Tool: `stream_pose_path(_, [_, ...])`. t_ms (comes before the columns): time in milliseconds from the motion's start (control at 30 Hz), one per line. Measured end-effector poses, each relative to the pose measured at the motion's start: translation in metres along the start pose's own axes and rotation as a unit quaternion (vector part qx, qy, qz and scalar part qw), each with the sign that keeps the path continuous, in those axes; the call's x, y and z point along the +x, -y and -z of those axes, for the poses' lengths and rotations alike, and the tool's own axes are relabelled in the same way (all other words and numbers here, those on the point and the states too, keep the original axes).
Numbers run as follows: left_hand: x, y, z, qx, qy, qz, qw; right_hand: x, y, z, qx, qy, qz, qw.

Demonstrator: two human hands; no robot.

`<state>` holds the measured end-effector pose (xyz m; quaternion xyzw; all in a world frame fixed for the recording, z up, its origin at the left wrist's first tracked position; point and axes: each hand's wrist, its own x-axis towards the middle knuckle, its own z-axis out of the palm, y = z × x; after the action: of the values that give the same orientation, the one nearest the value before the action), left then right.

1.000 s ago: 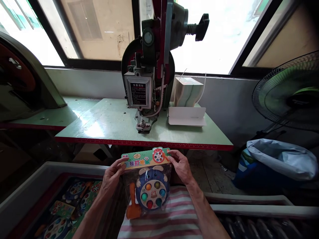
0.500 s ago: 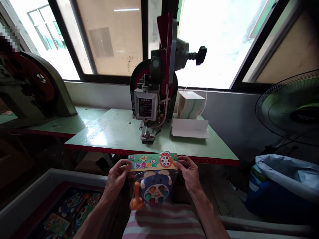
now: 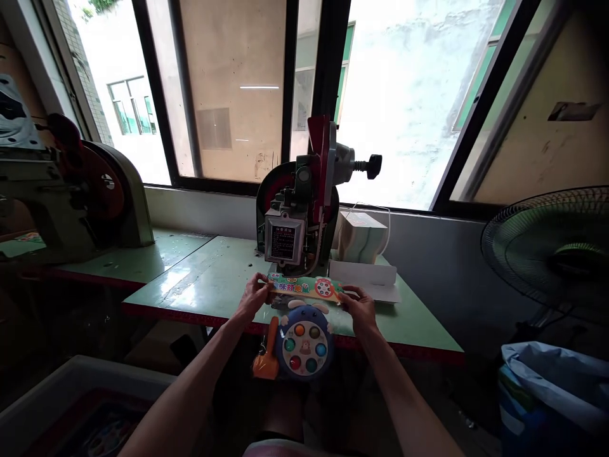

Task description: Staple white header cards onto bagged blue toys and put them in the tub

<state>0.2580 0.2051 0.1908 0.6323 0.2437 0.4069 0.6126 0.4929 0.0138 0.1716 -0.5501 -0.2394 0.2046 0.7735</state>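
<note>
Between my hands I hold a bagged toy by its printed header card [image 3: 304, 287]. My left hand [image 3: 254, 297] pinches the card's left end, and my right hand [image 3: 358, 306] pinches the right end. Below the card hangs a clear bag with a round blue toy [image 3: 305, 343] that has coloured buttons, and an orange toy hammer [image 3: 267, 355] beside it. The card's upper edge is at the foot of a stapling machine [image 3: 285, 238] with a red lever. The card hides the machine's lower end, so I cannot tell whether they touch.
A green table [image 3: 190, 279] with a red edge carries the machine. To its right stand a paper-like block [image 3: 362, 238] and a white box [image 3: 364, 273]. A fan [image 3: 552, 254] and a lined bag [image 3: 556, 381] are at right. A grey bin [image 3: 85, 381] sits lower left; another machine [image 3: 90, 190] is at left.
Both hands have carried the bagged toy forward from above the lap to the machine's foot. The camera's view has tilted up.
</note>
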Motion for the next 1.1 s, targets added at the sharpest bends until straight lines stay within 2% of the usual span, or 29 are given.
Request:
stream_pose_path(67, [0.012, 0.001, -0.002, 0.0, 0.001, -0.004, 1.0, 0.01, -0.001, -0.003, -0.009, -0.002, 0.005, 1.0])
stream_pose_path(167, [0.017, 0.0, -0.003, -0.002, 0.009, -0.008, 1.0, 0.017, -0.002, -0.004, -0.024, -0.006, 0.012, 1.0])
stream_pose_path(667, [0.015, 0.0, -0.003, -0.012, 0.021, -0.004, 1.0, 0.021, -0.002, -0.003, -0.032, -0.007, 0.008, 0.999])
stream_pose_path(800, [0.013, -0.002, -0.001, -0.017, 0.013, -0.009, 1.0, 0.022, 0.0, -0.008, -0.023, -0.011, 0.009, 1.0])
stream_pose_path(900, [0.011, -0.005, 0.011, -0.017, -0.002, -0.009, 1.0, 0.022, 0.0, -0.021, -0.017, 0.0, 0.006, 1.0])
stream_pose_path(1100, [0.009, -0.013, 0.052, -0.006, -0.045, 0.005, 0.999, 0.017, -0.004, -0.064, 0.003, 0.036, -0.005, 0.999])
